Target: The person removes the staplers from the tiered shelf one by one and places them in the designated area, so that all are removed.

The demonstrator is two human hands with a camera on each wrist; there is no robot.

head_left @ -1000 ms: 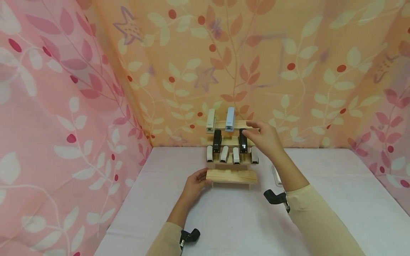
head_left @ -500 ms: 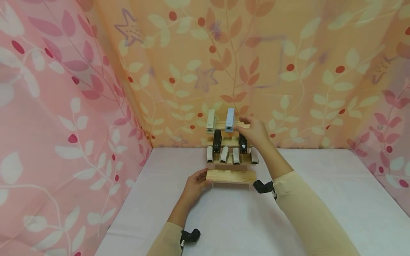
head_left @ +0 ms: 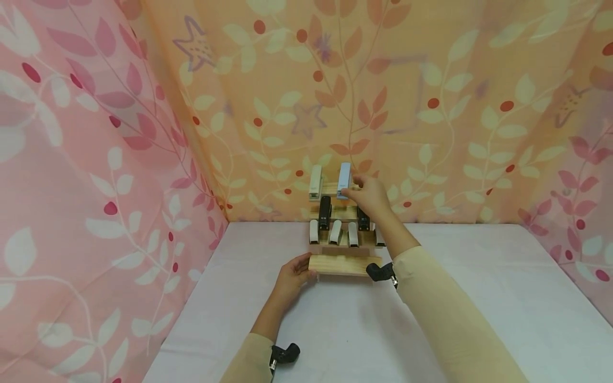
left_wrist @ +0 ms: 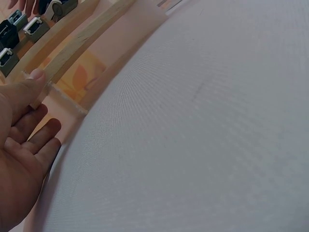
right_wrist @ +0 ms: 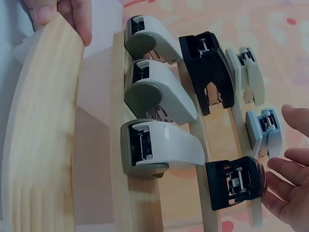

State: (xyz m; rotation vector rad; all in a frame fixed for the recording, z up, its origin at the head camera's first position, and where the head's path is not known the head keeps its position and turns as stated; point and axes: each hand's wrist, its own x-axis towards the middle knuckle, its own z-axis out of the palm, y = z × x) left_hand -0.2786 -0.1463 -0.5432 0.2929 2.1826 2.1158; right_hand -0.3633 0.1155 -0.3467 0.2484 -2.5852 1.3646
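At the left end of the front wooden shelf board (head_left: 342, 264), my left hand (head_left: 290, 279) pinches the plank, thumb over its end in the left wrist view. My right hand (head_left: 373, 197) is at the light blue stapler (right_wrist: 264, 130) on the top tier; its fingers are spread, and the right wrist view shows them beside the stapler, contact unclear. A pale green stapler (head_left: 315, 182) stands left of it. Two black staplers (head_left: 325, 213) sit on the tier below, the right one partly behind my hand. Several white staplers (head_left: 336, 232) line the tier beneath.
The stepped wooden rack stands on a white-covered table (head_left: 345, 330), close to an orange patterned curtain (head_left: 268, 106). A pink patterned curtain (head_left: 119, 213) bounds the left side. My right sleeve (head_left: 445, 303) reaches across the right front.
My right hand has moved left along the top tier, from its right end to the light blue stapler. The left hand has stayed on the front board, and the staplers stand as before.
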